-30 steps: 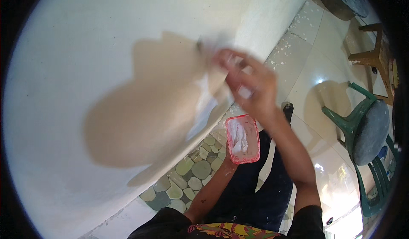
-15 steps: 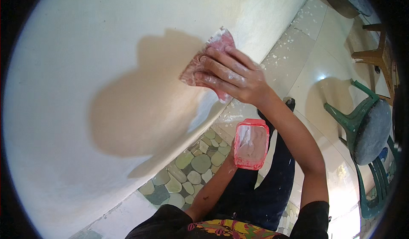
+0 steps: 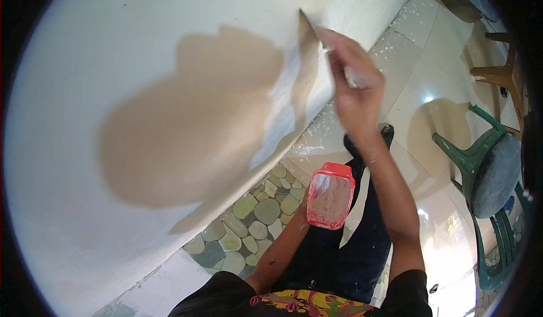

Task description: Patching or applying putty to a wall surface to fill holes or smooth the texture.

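Note:
My right hand (image 3: 359,82), smeared with white, is closed on a thin putty spreader (image 3: 307,20). The spreader is seen nearly edge-on, its tip at or very near the pale wall (image 3: 141,28); I cannot tell whether it touches. A whiter patch of putty (image 3: 277,105) shows on the wall below it. Lower down, my left hand (image 3: 305,214) supports a red plastic tub (image 3: 337,169) from beneath and the left side, its fingers mostly hidden. Whitish putty (image 3: 332,195) lies inside the tub, with smears along its walls.
Pebble-patterned tiles (image 3: 267,214) run along the wall's foot. Beige floor tiles (image 3: 407,99) carry white spatters. At the right stand a green plastic chair (image 3: 466,158) with a round dark seat-like disc (image 3: 498,175), a brown chair (image 3: 492,75) and a large metal pot (image 3: 461,0).
My right hand has moved up and right along the wall and turned, so the spreader's broad reddish face now shows only as an edge. The tub has shifted slightly down and left.

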A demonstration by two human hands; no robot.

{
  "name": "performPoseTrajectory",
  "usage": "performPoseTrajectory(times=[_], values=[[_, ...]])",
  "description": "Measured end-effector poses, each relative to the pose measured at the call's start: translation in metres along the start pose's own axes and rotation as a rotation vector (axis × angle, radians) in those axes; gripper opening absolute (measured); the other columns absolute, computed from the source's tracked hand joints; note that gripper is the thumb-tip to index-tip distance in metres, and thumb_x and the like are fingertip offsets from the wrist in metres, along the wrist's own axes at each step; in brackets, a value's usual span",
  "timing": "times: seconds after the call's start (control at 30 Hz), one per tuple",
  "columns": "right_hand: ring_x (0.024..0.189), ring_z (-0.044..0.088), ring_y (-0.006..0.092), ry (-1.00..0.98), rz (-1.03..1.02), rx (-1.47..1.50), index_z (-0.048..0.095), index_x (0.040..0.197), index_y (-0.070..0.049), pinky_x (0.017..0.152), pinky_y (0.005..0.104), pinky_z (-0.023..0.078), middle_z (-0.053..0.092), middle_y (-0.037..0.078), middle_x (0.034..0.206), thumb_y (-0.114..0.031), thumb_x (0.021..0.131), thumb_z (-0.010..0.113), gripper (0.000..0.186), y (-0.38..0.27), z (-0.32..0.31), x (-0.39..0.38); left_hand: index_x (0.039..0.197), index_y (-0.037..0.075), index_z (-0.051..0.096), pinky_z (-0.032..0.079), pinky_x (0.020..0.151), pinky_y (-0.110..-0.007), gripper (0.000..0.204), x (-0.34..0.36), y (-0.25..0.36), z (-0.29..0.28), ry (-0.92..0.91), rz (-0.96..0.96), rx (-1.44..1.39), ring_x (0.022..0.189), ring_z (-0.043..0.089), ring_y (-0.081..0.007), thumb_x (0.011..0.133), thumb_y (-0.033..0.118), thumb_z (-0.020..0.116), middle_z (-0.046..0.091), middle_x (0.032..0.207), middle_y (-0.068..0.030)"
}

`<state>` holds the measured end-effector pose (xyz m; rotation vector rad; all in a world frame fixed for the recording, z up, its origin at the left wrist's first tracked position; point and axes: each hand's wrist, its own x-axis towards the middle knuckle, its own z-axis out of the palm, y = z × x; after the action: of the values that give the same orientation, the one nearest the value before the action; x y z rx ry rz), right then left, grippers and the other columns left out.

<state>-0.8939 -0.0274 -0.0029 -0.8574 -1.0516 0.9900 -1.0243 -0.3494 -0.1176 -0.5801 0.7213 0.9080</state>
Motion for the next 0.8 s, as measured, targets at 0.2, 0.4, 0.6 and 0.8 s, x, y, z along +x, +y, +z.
performPoseTrajectory(times=[0.2,0.4,0.6,0.8], values=[[0.116,0.069,0.0304,-0.150,-0.053,-0.142,0.074,0.127,-0.013,0.091,0.0380,0.060,0.068,0.014,0.128,0.004,0.081,0.072,0.050,-0.044,0.057,-0.071,0.150,0.000,0.044,0.062,0.089,-0.050,0.085,0.004,0.001,0.000,-0.042,-0.013,0.009,0.110,0.068,-0.0404,0.093,0.061,0.062,0.057,0.140,-0.0284],[0.116,0.069,0.0320,-0.243,-0.081,-0.076,0.073,0.125,-0.012,0.095,0.0401,0.059,0.068,0.015,0.126,0.004,0.073,0.074,0.055,-0.058,0.042,-0.075,0.150,0.000,0.044,0.062,0.089,-0.050,0.087,-0.002,-0.003,-0.001,-0.048,-0.020,0.015,0.111,0.067,-0.0406,0.092,0.061,0.063,0.057,0.140,-0.0285],[0.117,0.068,0.0354,0.018,-0.029,-0.207,0.074,0.122,-0.005,0.094,0.0407,0.057,0.067,0.019,0.129,0.019,0.081,0.065,0.048,-0.051,0.051,-0.044,0.151,0.000,0.043,0.061,0.090,-0.051,0.088,-0.008,-0.008,-0.010,-0.049,-0.005,0.000,0.112,0.067,-0.0409,0.091,0.061,0.064,0.056,0.140,-0.0286],[0.119,0.066,0.0308,-0.210,-0.133,-0.208,0.076,0.119,-0.015,0.103,0.0462,0.053,0.068,0.007,0.130,-0.004,0.073,0.073,0.048,-0.060,0.053,-0.071,0.151,0.000,0.043,0.061,0.091,-0.051,0.089,-0.014,-0.014,-0.015,-0.061,0.001,-0.015,0.113,0.067,-0.0411,0.090,0.061,0.066,0.056,0.141,-0.0288]])
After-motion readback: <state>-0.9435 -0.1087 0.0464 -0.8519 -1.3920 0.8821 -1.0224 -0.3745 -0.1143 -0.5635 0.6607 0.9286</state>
